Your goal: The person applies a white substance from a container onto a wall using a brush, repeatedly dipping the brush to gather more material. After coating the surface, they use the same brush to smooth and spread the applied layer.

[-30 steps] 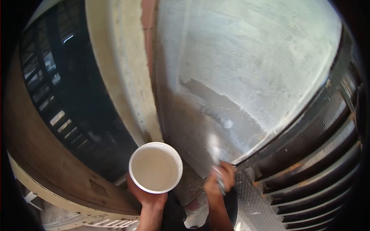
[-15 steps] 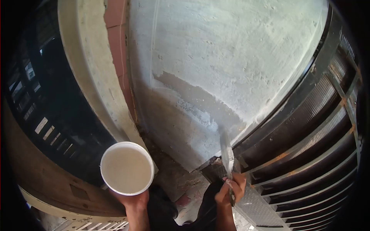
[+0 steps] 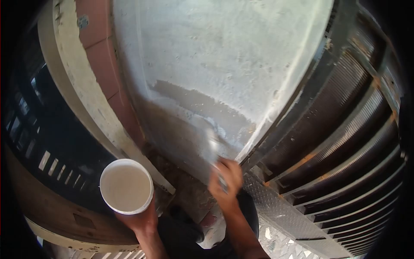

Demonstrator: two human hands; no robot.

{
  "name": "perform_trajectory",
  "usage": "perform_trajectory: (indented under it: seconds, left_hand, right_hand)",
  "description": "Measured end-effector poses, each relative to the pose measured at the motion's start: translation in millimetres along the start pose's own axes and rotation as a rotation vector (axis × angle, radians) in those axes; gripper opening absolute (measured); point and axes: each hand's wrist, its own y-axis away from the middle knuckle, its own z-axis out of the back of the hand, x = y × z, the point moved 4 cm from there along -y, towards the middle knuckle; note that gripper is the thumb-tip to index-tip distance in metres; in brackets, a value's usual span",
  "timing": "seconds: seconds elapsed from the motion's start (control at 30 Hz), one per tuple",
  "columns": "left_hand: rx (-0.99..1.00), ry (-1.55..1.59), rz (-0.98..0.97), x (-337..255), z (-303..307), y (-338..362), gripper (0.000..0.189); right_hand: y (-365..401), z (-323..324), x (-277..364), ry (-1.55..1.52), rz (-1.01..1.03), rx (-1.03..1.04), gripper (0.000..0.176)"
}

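My left hand (image 3: 140, 218) holds a round white tub (image 3: 126, 186) from below; the tub is filled with pale, creamy paint. My right hand (image 3: 225, 179) grips the handle of a paintbrush (image 3: 213, 149), blurred by motion. Its bristles press on the lower part of a grey concrete wall (image 3: 215, 56), at the edge of a darker wet band (image 3: 202, 108). Above that band the wall is whitish and rough.
A rusty dark metal shutter (image 3: 340, 146) with horizontal slats runs down the right side. Its checker-plate sill (image 3: 280, 211) lies below my right hand. A cream frame (image 3: 82, 86) and red bricks (image 3: 97, 26) border the wall on the left, beside a dark louvred opening (image 3: 43, 142).
My right hand has swung the brush left along the wall's lower band. The tub in my left hand has drifted left as my view turned.
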Motion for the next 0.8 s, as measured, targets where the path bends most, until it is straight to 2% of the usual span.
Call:
perform_trajectory:
  seconds: [0.03,0.13,0.2,0.27,0.33,0.43,0.47,0.53,0.63,0.7,0.77,0.8]
  left_hand:
    - [-0.019,0.005,-0.015,-2,7,0,0.053]
    - [0.016,0.08,-0.022,-1,13,-3,0.055]
    - [0.047,0.058,-0.009,1,6,0,0.056]
    - [-0.001,0.061,0.015,2,-4,7,0.055]
    - [-0.028,0.067,0.038,6,-16,4,0.054]
    - [-0.105,-0.02,-0.053,1,-15,1,0.055]
    - [-0.077,-0.017,-0.043,-1,-14,-1,0.052]
    - [-0.058,0.005,-0.041,-1,-12,-1,0.049]
    - [-0.071,0.036,-0.041,-3,-5,1,0.049]
    - [0.031,0.002,-0.03,-5,5,-4,0.05]
    - [0.03,0.013,-0.024,-6,6,-5,0.05]
    - [0.027,0.013,-0.009,-6,5,-5,0.05]
  right_hand:
    - [16,26,1,0.082,0.009,-0.035,0.023]
    - [34,70,7,0.157,0.013,-0.052,0.019]
    - [34,69,16,-0.043,0.066,-0.023,0.017]
    - [2,42,24,-0.101,0.071,0.078,0.021]
    - [-9,11,14,-0.206,0.026,0.166,0.038]
    - [-14,-1,-1,-0.163,-0.007,0.181,0.043]
    - [-14,12,-4,-0.09,0.02,0.1,0.027]
    - [-7,53,-7,0.017,-0.017,0.029,0.022]
    - [18,112,5,0.236,0.048,-0.019,0.012]
    - [31,130,19,0.299,0.053,-0.037,0.01]
    - [35,138,29,0.176,0.039,-0.099,0.012]
    - [31,130,32,0.187,0.092,-0.038,0.016]
